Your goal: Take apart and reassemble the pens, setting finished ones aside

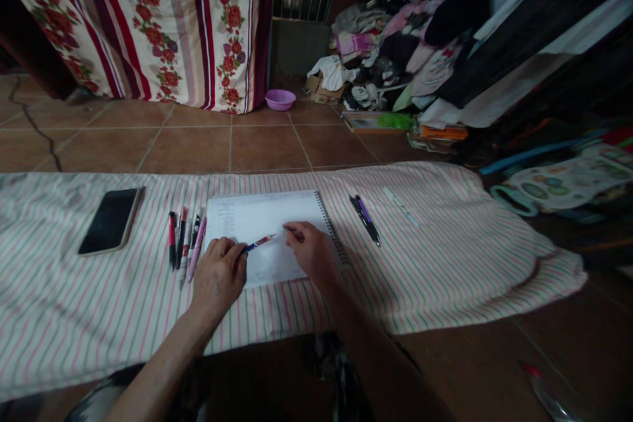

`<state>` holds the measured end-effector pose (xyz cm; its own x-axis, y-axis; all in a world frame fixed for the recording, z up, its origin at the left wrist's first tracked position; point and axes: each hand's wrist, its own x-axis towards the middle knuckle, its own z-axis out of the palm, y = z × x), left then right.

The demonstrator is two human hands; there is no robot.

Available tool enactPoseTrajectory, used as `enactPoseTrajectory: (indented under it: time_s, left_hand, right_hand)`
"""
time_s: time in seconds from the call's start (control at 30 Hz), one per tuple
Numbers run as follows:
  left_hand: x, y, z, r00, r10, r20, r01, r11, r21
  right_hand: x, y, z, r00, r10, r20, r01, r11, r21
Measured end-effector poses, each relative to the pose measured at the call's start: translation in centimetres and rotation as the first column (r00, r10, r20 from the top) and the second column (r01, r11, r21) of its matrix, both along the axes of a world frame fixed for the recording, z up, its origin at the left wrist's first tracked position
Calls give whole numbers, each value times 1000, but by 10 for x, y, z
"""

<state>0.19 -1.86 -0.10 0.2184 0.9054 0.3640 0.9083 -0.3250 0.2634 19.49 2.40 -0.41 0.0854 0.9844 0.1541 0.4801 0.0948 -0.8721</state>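
A spiral-bound notebook (267, 211) lies open on the striped cloth, its coil on the right side. Over its lower left edge rests my left hand (220, 270), fingers closed on a blue and red pencil (260, 242) that points right. My right hand (311, 250) is above the right half of the page, thumb and fingers pinched together close to the pencil's tip. Something small and dark shows between those fingers, too small to name. Left of the notebook are several pens (185, 247), one of them pink, next to my left hand.
A phone (109, 221) lies at the left on the cloth (445, 264). Purple and black pens (366, 219) and a pale ruler-like strip (400, 206) lie right of the notebook. Beyond are a purple bowl (280, 100), a floral curtain (188, 26) and heaped clothes (395, 46).
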Motion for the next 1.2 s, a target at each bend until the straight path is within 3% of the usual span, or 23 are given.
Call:
enactPoseTrajectory:
  time_s: [0.17,0.57,0.9,1.2]
  left_hand:
    - [0,-1,1,1000,6,-3,-7,1000,-7]
    - [0,0,0,1000,3,-11,-3,1000,-24]
    - [-1,2,-3,1000,-3,-3,3,1000,20]
    - [0,2,-3,1000,7,-21,-7,1000,15]
  right_hand:
    - [2,0,2,994,-8,107,7,1000,11]
    - [7,2,1,996,-19,83,22,999,-34]
    - [13,7,-11,991,-17,-134,0,992,-123]
    - [16,5,-12,991,-36,-131,19,992,-128]
